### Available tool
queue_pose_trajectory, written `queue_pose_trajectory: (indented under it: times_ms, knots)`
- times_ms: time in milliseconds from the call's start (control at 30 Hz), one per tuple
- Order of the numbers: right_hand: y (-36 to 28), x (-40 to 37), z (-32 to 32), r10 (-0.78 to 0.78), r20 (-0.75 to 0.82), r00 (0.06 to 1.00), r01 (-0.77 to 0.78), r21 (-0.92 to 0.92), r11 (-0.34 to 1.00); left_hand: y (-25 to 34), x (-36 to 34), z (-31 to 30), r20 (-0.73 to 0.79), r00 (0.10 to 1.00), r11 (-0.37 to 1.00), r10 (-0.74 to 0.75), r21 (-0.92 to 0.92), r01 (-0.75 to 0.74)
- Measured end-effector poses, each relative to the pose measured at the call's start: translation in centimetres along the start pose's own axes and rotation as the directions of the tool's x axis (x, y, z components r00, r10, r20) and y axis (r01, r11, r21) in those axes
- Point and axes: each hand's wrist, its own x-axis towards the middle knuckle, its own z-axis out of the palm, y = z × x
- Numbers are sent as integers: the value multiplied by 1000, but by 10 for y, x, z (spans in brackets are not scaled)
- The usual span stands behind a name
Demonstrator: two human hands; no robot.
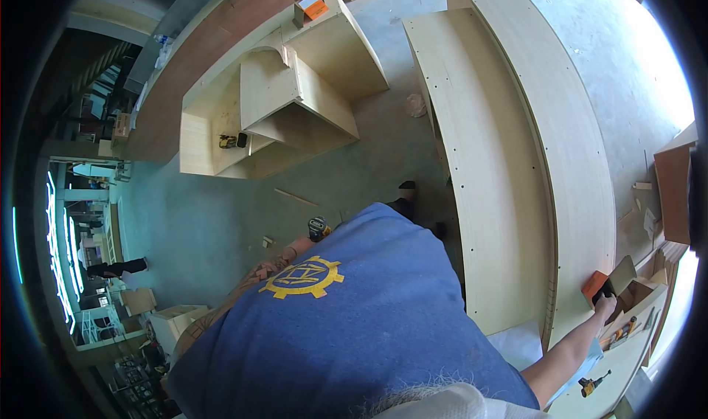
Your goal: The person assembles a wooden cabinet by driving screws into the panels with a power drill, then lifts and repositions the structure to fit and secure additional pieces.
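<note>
Orange box: seen at the near edge of the curved plywood counter; judged light and stiff, best taken by its sides.
Right hand: laid against the orange box, something dark at the fingertips; whether the grip is spread or closed cannot be told.
Left hand: grip wrapped round a yellow-and-black tool, held over the floor; tool judged hard and fairly heavy.

My left arm's bent low at my side, left hand closed; right arm's reaching out, right hand clenched.
</note>
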Motion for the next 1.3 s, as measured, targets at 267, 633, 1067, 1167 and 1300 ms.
queue_pose_trajectory:
  times_ms: [267, 633, 1067, 1167, 1300]
  knots:
    - [-7, -22, 0, -25, -58, 998, 32, 128, 991, 23, 25, -7, -4, 991, 984, 137, 114, -136]
    - [-2, -28, -1, 156, -258, 954, -107, 193, 975, 142, -45, -85, -128, 957, 862, -259, -478, 169]
    - [129, 89, 47, 457, 384, 802, -2, 767, -642, 57, -48, -37, -332, 935, 780, 123, -550, -298]
    - [63, 13, -31, 138, 344, 929, 49, 255, -966, 39, -33, -35, -86, 996, 950, 36, -305, -60]
    - [63, 41, -34, 356, 181, 917, 243, 455, -857, 48, -37, -42, -212, 977, 884, -36, -463, -68]
